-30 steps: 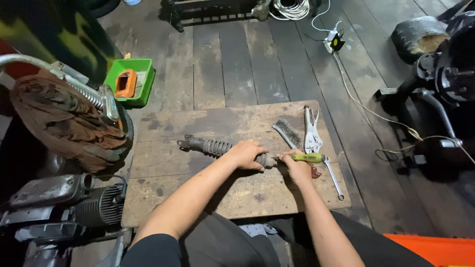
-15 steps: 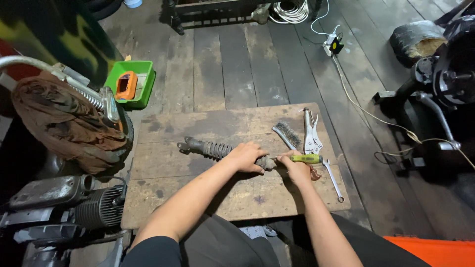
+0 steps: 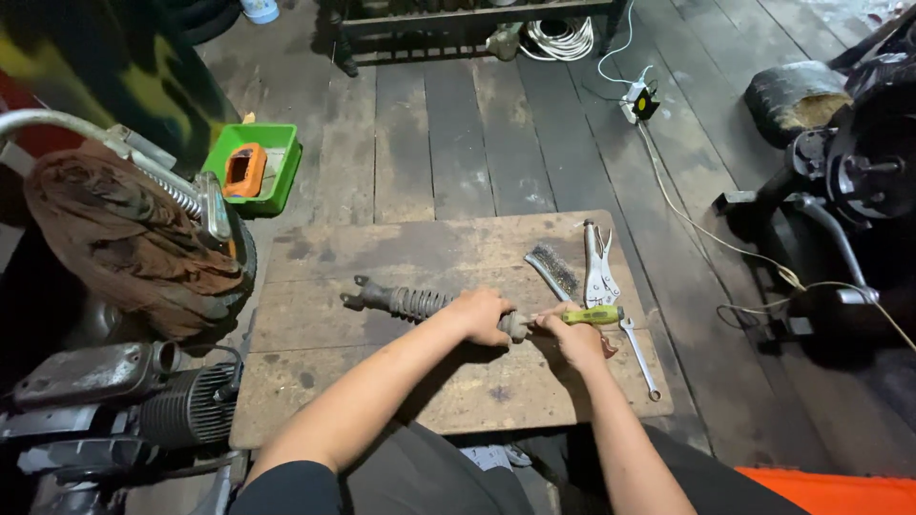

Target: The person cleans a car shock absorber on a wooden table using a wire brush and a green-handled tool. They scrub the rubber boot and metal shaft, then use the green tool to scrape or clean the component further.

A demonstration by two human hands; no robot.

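A shock absorber (image 3: 420,303) is gripped at its right end by the left hand (image 3: 482,315), lying across the middle of the wooden tabletop (image 3: 315,381). A yellow-green-handled screwdriver (image 3: 587,316) is clasped in the right hand (image 3: 572,339). A wire brush (image 3: 551,267), locking pliers (image 3: 599,267) and a wrench (image 3: 641,358) are laid near the right edge.

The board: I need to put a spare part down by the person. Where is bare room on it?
The board is bare along its far strip above the shock absorber, and at its near left corner. The right side is crowded: the left hand grips the shock, the right hand a yellow-handled tool, beside the wire brush, locking pliers and wrench.
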